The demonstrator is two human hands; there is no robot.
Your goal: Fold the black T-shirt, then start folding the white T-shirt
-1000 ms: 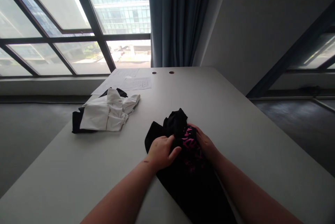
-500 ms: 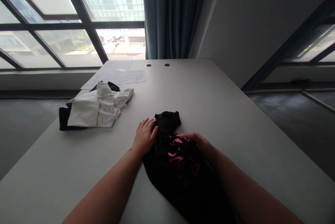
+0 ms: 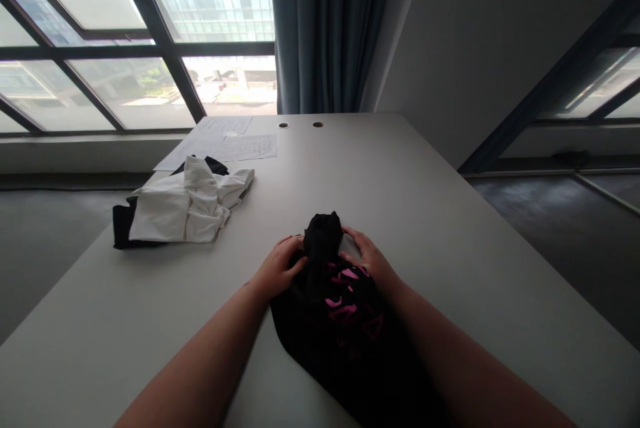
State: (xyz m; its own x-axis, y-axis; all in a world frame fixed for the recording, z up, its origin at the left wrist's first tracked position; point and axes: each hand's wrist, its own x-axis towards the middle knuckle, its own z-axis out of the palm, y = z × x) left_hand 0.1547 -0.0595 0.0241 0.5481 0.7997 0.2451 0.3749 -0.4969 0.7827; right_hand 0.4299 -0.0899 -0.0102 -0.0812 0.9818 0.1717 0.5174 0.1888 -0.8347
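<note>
A black garment (image 3: pixel 320 321) with a pink print lies on the white table, its near end running down out of view. Its far end is bunched into a narrow roll that stands up a little between my two hands. On the left side my left hand (image 3: pixel 279 268) has its fingers curled against this bunched cloth, the thumb on top. My right hand (image 3: pixel 373 260) grips the other side, beside the pink print, with thumb and fingers bent around the edge. The fingertips of both hands are partly hidden by the fabric.
A folded white garment (image 3: pixel 165 211) rests on black cloth (image 3: pixel 123 225) at the table's left edge. Behind them are papers (image 3: pixel 247 147). Two round holes sit near the far edge of the table (image 3: pixel 425 228), before a blue curtain (image 3: pixel 325 28) and windows.
The garment's far end has gone from lying spread to being bunched narrower and more upright. My right hand has moved forward along its side; my left hand has curled its fingers more.
</note>
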